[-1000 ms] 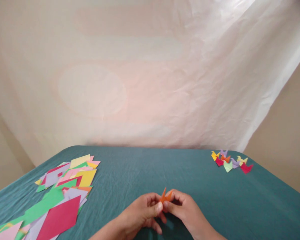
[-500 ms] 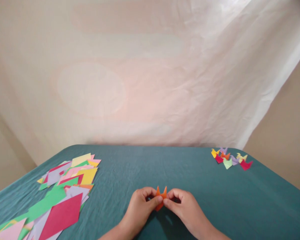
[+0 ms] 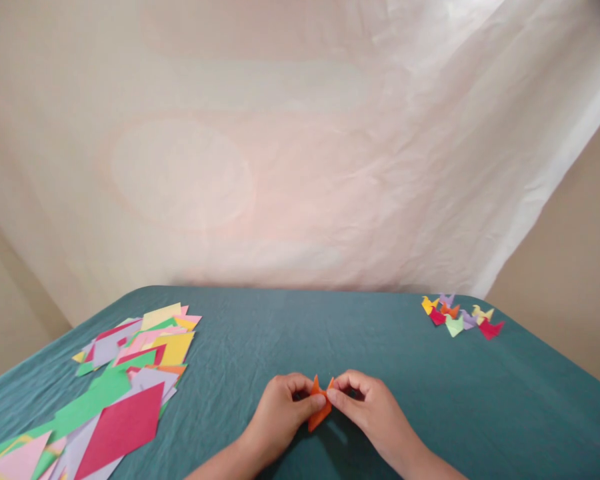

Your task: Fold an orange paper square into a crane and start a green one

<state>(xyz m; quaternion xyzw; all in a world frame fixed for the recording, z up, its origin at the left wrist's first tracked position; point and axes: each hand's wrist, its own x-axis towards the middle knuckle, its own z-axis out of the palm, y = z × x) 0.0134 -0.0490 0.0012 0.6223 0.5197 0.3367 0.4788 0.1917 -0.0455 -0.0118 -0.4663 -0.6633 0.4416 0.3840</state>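
A small folded orange origami piece is held just above the cloth at the front middle. It has two narrow points sticking up and a wider pointed body below. My left hand pinches its left side between thumb and forefinger. On the other side, my right hand grips the right-hand point between thumb and fingertips. The fingertips hide part of the folds.
Coloured paper sheets lie in an overlapping spread along the left. Several small folded paper birds stand at the far right of the table with its dark green cloth. A pale sheet hangs behind.
My right hand has shifted its pinch up to the tip of the right point. The orange piece has tilted, its lower end now hanging further down and left. The view has moved slightly.
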